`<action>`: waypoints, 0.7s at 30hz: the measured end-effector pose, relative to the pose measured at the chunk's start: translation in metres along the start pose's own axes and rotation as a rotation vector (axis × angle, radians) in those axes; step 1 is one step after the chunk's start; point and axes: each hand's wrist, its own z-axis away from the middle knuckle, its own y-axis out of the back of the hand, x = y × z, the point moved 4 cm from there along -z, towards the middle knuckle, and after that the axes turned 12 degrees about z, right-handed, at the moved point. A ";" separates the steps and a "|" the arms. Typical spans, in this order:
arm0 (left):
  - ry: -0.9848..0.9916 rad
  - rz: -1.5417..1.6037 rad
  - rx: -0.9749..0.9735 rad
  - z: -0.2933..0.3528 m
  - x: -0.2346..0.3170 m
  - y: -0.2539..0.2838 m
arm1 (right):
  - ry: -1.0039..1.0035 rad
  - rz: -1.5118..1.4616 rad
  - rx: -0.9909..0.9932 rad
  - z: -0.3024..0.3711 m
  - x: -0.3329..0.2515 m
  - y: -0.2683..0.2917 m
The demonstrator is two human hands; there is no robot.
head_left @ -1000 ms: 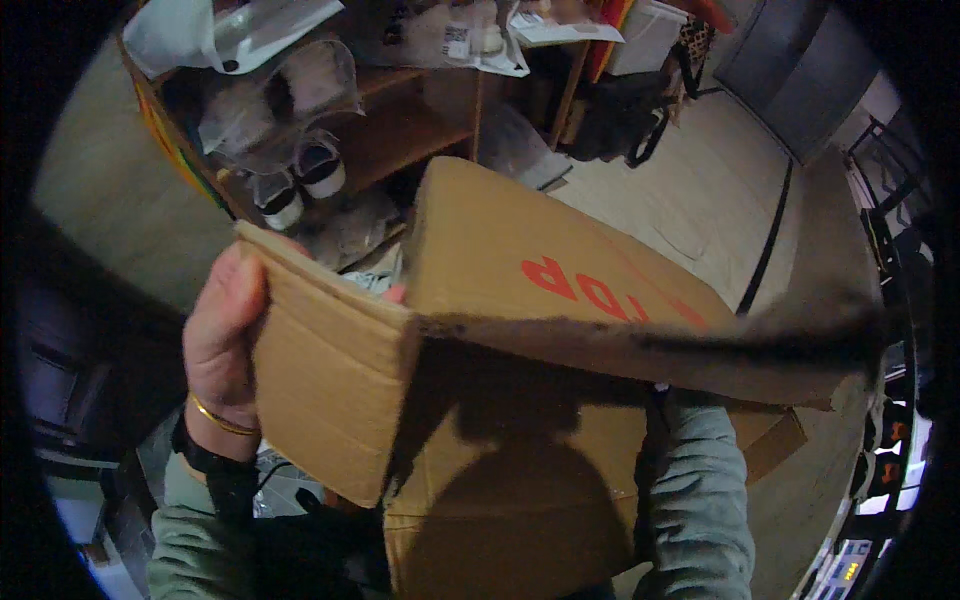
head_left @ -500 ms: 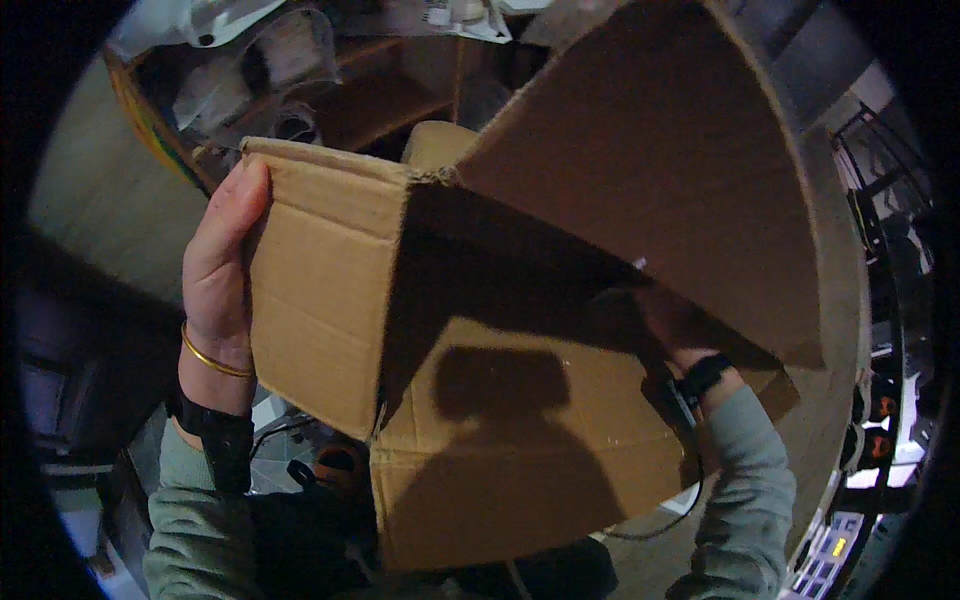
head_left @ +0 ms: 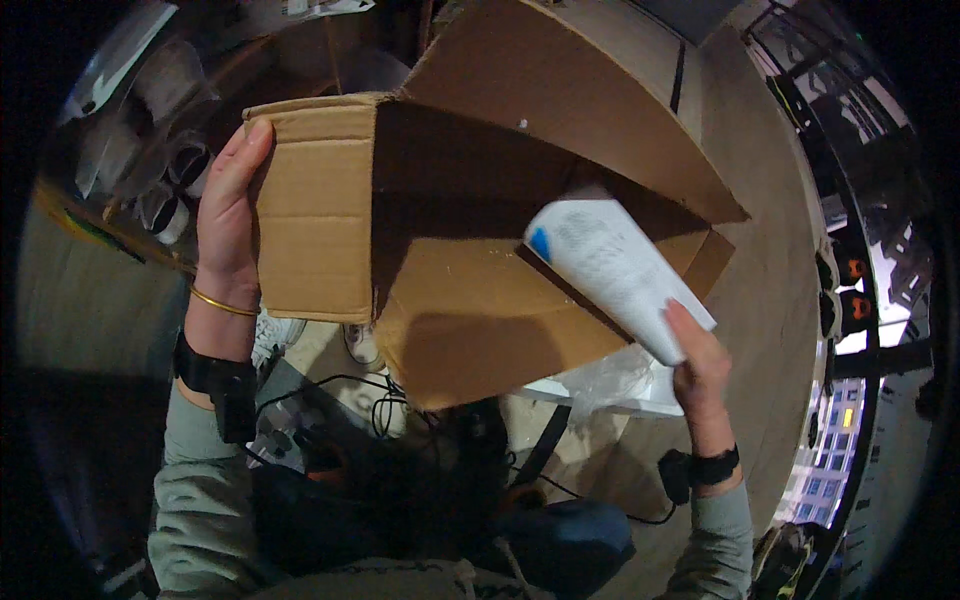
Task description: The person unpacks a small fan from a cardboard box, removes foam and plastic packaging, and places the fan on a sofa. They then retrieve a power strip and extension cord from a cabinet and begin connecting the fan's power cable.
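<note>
An open cardboard box [head_left: 312,220] is tilted in front of me, its big flap [head_left: 570,85] raised at the far side. My left hand [head_left: 228,220] grips its left end, thumb over the top edge and the other fingers mostly hidden behind. At the box's right end, my right hand [head_left: 698,365] is closed on the lower end of a white folded sheet of paper [head_left: 615,270]. The sheet has a blue patch at its upper left corner and overlaps the box opening. Shadow covers the inner far wall.
Crumpled clear plastic [head_left: 605,380] lies on a white surface below the box. Black cables [head_left: 385,405] trail across the floor near a white shoe [head_left: 362,345]. Shelves with plastic-wrapped items [head_left: 170,85] stand at the far left. A dark-framed structure [head_left: 850,365] runs along the right.
My right hand has come out of the box interior, now with the white folded sheet in it. The box has shifted up and away while my left hand keeps its hold.
</note>
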 end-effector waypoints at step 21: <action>0.049 -0.071 0.192 -0.027 -0.006 0.042 | -0.266 -0.135 -0.538 0.120 -0.043 -0.079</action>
